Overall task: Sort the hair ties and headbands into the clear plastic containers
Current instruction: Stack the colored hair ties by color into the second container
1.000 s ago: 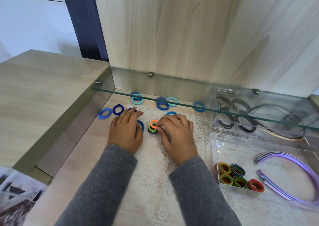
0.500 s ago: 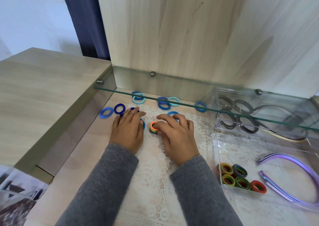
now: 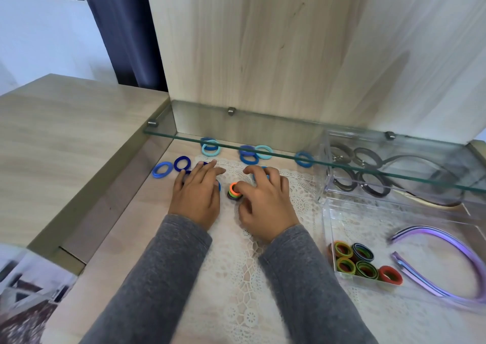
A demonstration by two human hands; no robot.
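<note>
- Lace mat (image 3: 236, 278) is covering the middle of the desk, under everything in play.
- Glass shelf (image 3: 289, 146) is spanning the back, overhanging the far clear container (image 3: 323, 175), which is holding grey ties (image 3: 373, 187).
- Near clear container (image 3: 326, 228) is sitting at the right edge of the mat, well apart from both hands. It is already holding multicoloured ties (image 3: 365, 263) in its near-left corner and purple headbands (image 3: 447, 241) further right.
- Right hand (image 3: 265, 204) is arching over the mat, with thumb and forefinger pinching the top of the stacked ties (image 3: 232, 193). The other fingers are curling, and I cannot tell whether they are holding anything.
- Left hand (image 3: 197, 196) is lying flat with fingers straight, pressing on blue ties and gripping nothing.
- The stacked ties, orange uppermost, are standing between the two hands, touching the right one and just beside the left.
- Loose blue ties (image 3: 161, 169) are lying left of and behind the hands, some under the shelf edge.
- Judgement: the matching colours are waiting in the near clear container, to the right of the stack and closer to the person. The right hand is therefore the nearer one and is carrying on its own side, with no crossing.
- Judgement: the stack axis is running upright with the rings flat, so the pinch is needing to span several rings or they are likely sliding apart in transit.
</note>
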